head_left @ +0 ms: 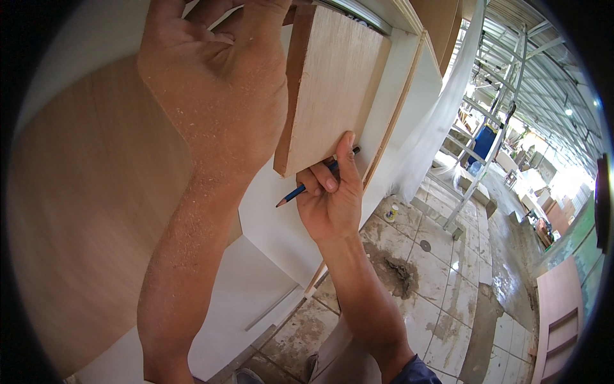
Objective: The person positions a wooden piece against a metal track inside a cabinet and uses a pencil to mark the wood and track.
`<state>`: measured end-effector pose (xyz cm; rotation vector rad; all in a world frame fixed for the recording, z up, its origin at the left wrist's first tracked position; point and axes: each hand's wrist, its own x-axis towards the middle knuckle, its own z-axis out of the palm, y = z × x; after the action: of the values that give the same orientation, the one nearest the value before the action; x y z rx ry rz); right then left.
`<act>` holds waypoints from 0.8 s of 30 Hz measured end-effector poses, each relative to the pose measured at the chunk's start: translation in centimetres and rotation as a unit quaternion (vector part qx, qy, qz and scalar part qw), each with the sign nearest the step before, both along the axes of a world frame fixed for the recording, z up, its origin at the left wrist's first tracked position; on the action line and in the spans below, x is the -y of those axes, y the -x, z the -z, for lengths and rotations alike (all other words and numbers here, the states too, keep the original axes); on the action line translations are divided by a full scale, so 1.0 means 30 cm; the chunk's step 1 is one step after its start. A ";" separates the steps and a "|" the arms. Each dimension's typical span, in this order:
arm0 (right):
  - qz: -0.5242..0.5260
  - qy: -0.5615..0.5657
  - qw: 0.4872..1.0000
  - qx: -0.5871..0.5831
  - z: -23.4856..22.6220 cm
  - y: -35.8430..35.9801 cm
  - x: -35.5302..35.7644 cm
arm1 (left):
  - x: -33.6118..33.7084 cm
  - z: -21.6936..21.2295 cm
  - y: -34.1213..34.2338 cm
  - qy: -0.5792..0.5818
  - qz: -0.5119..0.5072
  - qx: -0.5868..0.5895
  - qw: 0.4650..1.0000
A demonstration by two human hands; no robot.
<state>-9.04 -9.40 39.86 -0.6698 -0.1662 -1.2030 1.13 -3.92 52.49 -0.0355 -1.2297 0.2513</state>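
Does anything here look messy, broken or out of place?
Yes, the tiled floor: a dark patch of dirt or debris sits on it, and the tiles around are stained and wet-looking. The left hand and forearm are dusted with sawdust. The wooden board and blue pencil look undamaged.

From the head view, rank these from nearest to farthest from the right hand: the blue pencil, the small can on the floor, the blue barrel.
1. blue pencil: held in the right hand.
2. small can: on the tiles, just right of the hand.
3. blue barrel: far right, behind the scaffold.
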 end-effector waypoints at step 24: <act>0.013 0.006 1.000 -0.003 -0.003 -0.011 -0.012 | 0.003 -0.003 0.034 -0.069 -0.071 -0.063 0.993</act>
<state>-8.72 -9.05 39.94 -0.6875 -0.1609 -1.2268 0.10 -4.02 52.57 0.1849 -1.1214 0.2875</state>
